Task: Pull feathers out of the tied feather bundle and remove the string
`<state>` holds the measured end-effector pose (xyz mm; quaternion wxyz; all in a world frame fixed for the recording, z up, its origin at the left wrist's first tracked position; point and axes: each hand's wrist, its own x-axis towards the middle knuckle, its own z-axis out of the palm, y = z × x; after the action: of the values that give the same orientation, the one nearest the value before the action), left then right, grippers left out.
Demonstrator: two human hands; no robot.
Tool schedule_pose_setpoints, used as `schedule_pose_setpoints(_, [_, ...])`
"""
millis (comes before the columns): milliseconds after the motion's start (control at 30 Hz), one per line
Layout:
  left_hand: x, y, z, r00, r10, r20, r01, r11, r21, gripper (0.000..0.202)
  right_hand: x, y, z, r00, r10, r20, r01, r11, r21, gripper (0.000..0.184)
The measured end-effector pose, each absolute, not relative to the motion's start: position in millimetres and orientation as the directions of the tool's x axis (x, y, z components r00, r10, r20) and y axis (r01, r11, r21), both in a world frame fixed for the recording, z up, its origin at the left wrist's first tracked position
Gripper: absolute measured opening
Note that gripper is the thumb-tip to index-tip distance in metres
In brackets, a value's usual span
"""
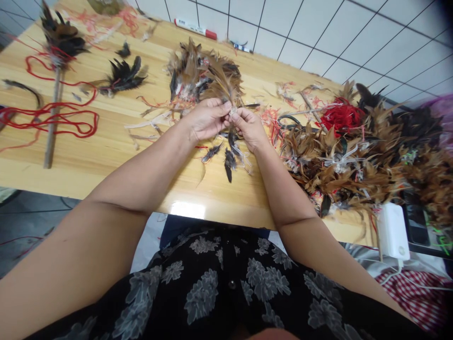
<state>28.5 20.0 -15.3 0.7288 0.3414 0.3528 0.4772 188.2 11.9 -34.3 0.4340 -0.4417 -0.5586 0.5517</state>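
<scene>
Between my two hands a bunch of brown feathers (pixel 226 81) is pinched at its pale quill ends, its tips fanning away from me. My left hand (pixel 209 118) grips the quill ends from the left, thumb and fingers pressed together. From the right, my right hand (pixel 249 127) pinches the same spot, fingers closed. Just beyond lies a pile of brown and dark feather bunches (pixel 184 71), partly hidden by the held bunch. Small loose black feathers (pixel 230 163) lie on the table below my hands.
At left, a wooden stick (pixel 53 123) has dark feathers tied at its top, beside looped red cord (pixel 78 123). A large heap of brown feathers (pixel 336 165) covers the right side, with red string (pixel 341 115). A white power adapter (pixel 392 231) sits at the right edge. A marker (pixel 194 29) lies near the tiled wall.
</scene>
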Motion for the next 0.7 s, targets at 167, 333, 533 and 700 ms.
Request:
schedule_pose_setpoints(167, [25.4,22.0,-15.4,0.280,0.943,-0.179,-0.435,0.291,0.852,0.038,186.7,9.1,-30.7,-0.216,0.976,-0.009,0.008,-0.007,-1.000,0.063])
schedule_pose_setpoints(333, [24.6,23.1,-11.7,0.209,0.958,-0.195,-0.470,0.273,0.839,0.035,183.2,6.3,-26.1,-0.187,0.982,-0.001,0.003,-0.001,-1.000,0.067])
schedule_pose_setpoints(533, [24.9,22.9,-9.1,0.203,0.959,-0.197,-0.448,0.269,0.852,0.035,186.9,14.3,-36.1,-0.152,0.986,0.060,0.041,0.067,-0.997,0.065])
schedule_pose_setpoints(700, [26.7,21.1,-12.5,0.234,0.955,-0.182,-0.405,0.266,0.875,0.041,188.8,16.9,-36.9,-0.114,0.992,0.048,0.024,0.051,-0.998,0.062])
